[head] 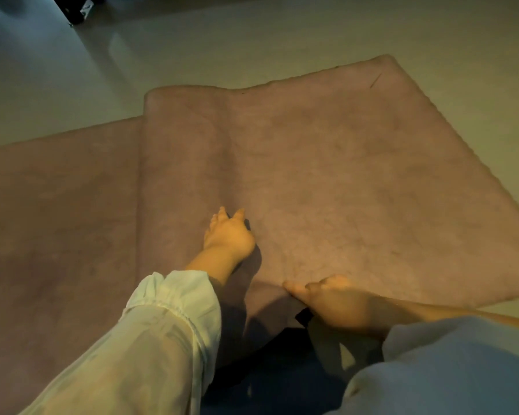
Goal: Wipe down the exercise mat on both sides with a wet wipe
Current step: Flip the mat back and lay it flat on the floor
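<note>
The dusty-pink soft foam exercise mat (342, 175) is lying on the pale smooth floor (192, 49), with one part folded over so that a rounded fold is running down its left side and a flat lower layer is showing beyond that fold to the left. A short dark mark is sitting near the mat's far right corner.

The left hand (228, 232) is resting on the mat's folded-over layer, just right of the fold, with its fingers bent down against the surface; something small and dark is peeking out at the fingertips, but whether that is a wipe or shadow cannot be told. The white gathered-cuff sleeve (162, 324) of that arm is reaching in from the mat's near left.

The right hand (336, 301) is gripping the mat's near edge, its thumb lying on top and its fingers curled underneath, lifting that edge a little off the floor. A small black object (303, 316) is showing just under this hand; what it is cannot be told.

Beyond the mat's far left corner, a black blocky object (81, 9) is standing on the floor, well apart from the mat.
</note>
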Action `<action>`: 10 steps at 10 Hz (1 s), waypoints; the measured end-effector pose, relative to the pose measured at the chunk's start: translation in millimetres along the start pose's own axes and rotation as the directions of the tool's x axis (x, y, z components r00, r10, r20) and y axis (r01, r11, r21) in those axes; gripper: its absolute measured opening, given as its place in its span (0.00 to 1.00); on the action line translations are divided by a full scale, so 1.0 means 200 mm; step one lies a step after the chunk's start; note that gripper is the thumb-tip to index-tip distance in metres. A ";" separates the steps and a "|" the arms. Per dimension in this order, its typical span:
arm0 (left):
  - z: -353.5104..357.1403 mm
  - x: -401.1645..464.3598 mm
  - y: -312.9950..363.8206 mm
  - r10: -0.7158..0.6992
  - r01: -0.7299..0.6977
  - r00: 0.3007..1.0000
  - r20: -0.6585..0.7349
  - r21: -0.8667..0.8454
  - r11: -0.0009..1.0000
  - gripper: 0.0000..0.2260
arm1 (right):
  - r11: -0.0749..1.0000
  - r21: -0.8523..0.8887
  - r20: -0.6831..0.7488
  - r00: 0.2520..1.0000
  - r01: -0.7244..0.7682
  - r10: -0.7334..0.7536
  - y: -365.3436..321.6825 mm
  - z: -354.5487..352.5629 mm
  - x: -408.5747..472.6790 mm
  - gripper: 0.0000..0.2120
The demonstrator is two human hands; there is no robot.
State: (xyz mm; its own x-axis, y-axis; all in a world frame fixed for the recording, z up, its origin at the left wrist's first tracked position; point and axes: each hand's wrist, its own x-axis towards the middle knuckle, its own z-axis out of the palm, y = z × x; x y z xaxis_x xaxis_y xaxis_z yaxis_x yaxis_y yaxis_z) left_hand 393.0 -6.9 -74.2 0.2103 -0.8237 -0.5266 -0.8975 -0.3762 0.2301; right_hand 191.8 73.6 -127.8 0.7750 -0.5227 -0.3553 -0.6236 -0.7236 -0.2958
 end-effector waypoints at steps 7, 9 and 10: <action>0.22 0.05 0.95 0.518 -0.488 0.855 -0.040 0.276 0.828 0.28 | 0.043 0.641 -0.117 -0.043 -0.766 0.992 1.07 0.00 -1.07 0.18; 0.37 0.09 1.16 0.486 -0.507 0.862 0.145 0.233 0.830 0.28 | -0.081 0.808 0.041 -0.081 -0.583 0.996 1.02 0.25 -1.18 0.15; 0.43 0.11 1.25 0.485 -0.522 0.852 0.197 0.242 0.818 0.28 | 0.033 0.844 -0.052 -0.020 -0.536 0.998 1.01 0.26 -1.22 0.15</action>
State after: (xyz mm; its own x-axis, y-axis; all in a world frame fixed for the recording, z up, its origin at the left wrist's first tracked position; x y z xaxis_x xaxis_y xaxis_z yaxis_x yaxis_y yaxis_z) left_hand 140.1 -82.5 -99.8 -0.3327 -0.8004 -0.4986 -0.9377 0.2249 0.2648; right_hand -129.1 77.6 -146.8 -0.6329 -0.7353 -0.2425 -0.5224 0.6366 -0.5672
